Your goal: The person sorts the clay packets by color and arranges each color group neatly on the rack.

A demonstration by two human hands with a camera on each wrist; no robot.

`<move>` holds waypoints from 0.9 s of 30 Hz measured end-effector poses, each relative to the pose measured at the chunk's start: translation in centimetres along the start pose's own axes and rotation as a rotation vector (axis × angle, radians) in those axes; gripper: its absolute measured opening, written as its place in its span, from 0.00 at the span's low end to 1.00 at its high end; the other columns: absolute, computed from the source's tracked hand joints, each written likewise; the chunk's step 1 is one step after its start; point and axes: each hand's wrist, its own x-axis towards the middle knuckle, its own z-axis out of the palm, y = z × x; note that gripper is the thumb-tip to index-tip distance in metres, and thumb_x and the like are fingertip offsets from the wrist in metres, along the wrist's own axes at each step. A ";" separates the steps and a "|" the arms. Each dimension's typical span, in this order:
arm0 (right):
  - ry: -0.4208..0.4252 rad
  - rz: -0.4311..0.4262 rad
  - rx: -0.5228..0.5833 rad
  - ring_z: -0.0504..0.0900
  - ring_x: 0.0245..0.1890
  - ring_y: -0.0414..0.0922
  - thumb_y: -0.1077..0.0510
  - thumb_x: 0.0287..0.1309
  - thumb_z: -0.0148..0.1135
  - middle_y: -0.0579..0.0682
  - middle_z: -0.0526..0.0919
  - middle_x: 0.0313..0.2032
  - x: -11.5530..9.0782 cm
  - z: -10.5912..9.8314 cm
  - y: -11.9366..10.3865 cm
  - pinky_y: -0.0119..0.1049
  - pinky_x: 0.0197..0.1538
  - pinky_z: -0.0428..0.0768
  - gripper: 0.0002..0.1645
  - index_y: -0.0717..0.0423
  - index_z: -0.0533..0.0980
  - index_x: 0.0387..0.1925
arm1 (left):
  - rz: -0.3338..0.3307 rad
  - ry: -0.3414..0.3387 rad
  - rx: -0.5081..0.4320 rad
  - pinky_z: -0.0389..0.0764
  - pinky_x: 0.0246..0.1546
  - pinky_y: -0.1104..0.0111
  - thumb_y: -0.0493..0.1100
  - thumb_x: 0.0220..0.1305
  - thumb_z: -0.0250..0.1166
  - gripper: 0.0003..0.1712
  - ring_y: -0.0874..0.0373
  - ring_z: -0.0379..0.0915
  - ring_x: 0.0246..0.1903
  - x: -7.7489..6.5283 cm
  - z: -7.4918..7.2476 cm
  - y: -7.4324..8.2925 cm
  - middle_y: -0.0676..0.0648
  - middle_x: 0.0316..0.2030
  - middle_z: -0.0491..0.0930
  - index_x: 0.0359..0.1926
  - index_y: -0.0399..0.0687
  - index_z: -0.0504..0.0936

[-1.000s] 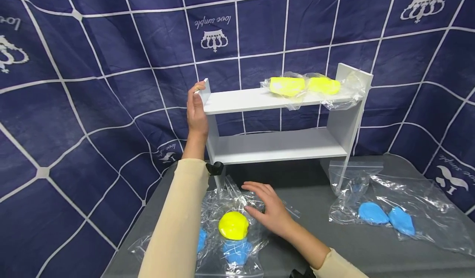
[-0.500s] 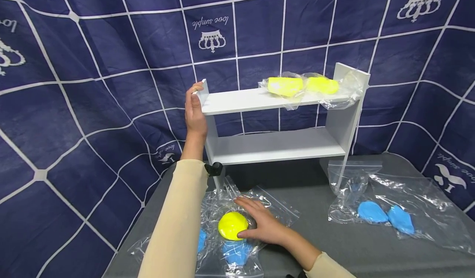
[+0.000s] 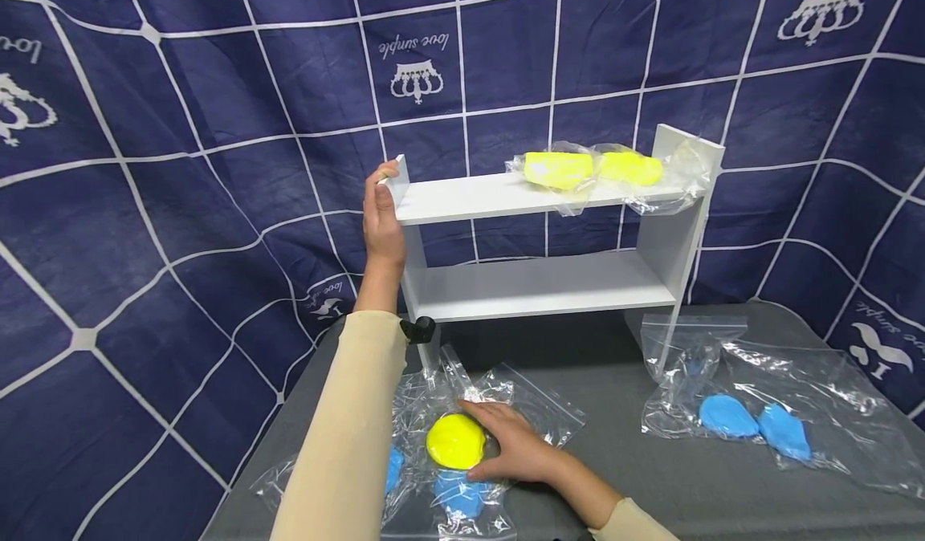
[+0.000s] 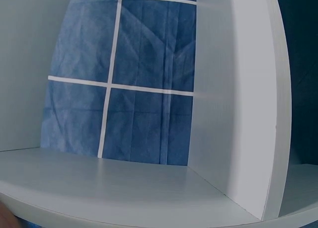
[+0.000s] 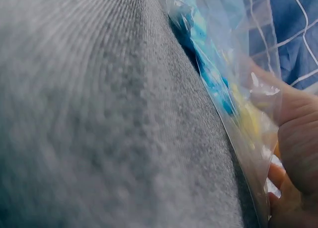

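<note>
My left hand (image 3: 383, 224) holds the upper left side panel of a white two-tier shelf (image 3: 549, 284), fingers over its edge and thumb in front. The left wrist view looks into the shelf's boards (image 4: 243, 109). On the table, my right hand (image 3: 509, 445) is spread around a smooth, rounded yellow lump (image 3: 454, 442) in clear plastic, index finger at its far side and thumb at its near side. A gap shows between palm and lump. A blue lump (image 3: 461, 494) lies just in front. In the right wrist view, the right hand (image 5: 298, 138) is beside the clear plastic bag (image 5: 258, 89).
Two yellow bagged lumps (image 3: 588, 169) lie on the top board toward the right. At right on the grey table (image 3: 600, 477) are blue lumps (image 3: 728, 415) in clear zip bags. Another blue lump shows beside the left sleeve (image 3: 340, 429). A navy gridded curtain (image 3: 217, 83) surrounds the table.
My right hand has come down and leftward from right of the yellow lump, so thumb and index finger now straddle it. The left hand stays on the shelf panel.
</note>
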 end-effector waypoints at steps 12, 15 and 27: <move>0.004 0.035 -0.028 0.69 0.67 0.50 0.38 0.43 0.77 0.43 0.74 0.67 -0.2 0.3 -0.5 0.61 0.67 0.65 0.55 0.41 0.65 0.73 | 0.008 0.016 -0.002 0.59 0.73 0.69 0.36 0.78 0.37 0.18 0.53 0.65 0.69 -0.1 -0.1 0.0 0.38 0.63 0.74 0.52 0.30 0.71; 0.016 0.031 -0.021 0.70 0.65 0.49 0.40 0.44 0.78 0.43 0.75 0.66 -0.3 0.3 -0.5 0.59 0.65 0.67 0.52 0.42 0.67 0.71 | 0.000 0.018 0.008 0.59 0.73 0.69 0.35 0.77 0.36 0.18 0.51 0.64 0.70 -0.1 -0.1 0.0 0.38 0.64 0.74 0.53 0.29 0.71; 0.067 -0.029 0.026 0.73 0.62 0.49 0.45 0.45 0.77 0.42 0.79 0.62 -0.7 0.1 -0.3 0.59 0.64 0.68 0.42 0.45 0.75 0.65 | -0.009 0.012 -0.003 0.58 0.73 0.70 0.31 0.76 0.36 0.17 0.40 0.61 0.70 -0.7 0.4 3.9 0.28 0.63 0.70 0.51 0.20 0.67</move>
